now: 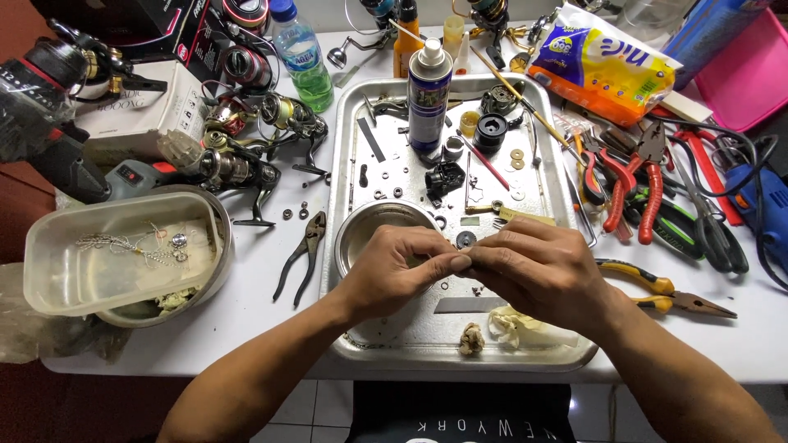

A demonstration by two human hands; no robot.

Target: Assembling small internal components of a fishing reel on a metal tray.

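While fingertips meet, both hands point(468, 264) hide a tiny part over the metal tray point(548, 131).

Metal tray point(542, 354) mid-table, spray can point(429, 94) in it, pliers point(302, 254) left, plastic tub point(49, 271) far left

A soft white, orange and blue tissue pack point(603, 61) is seen at the table's far right. A blue-labelled spray can point(429, 94) stands upright in the metal tray point(546, 148). A blue-labelled green bottle point(302, 56) stands left of it, beside a white box point(139, 115).
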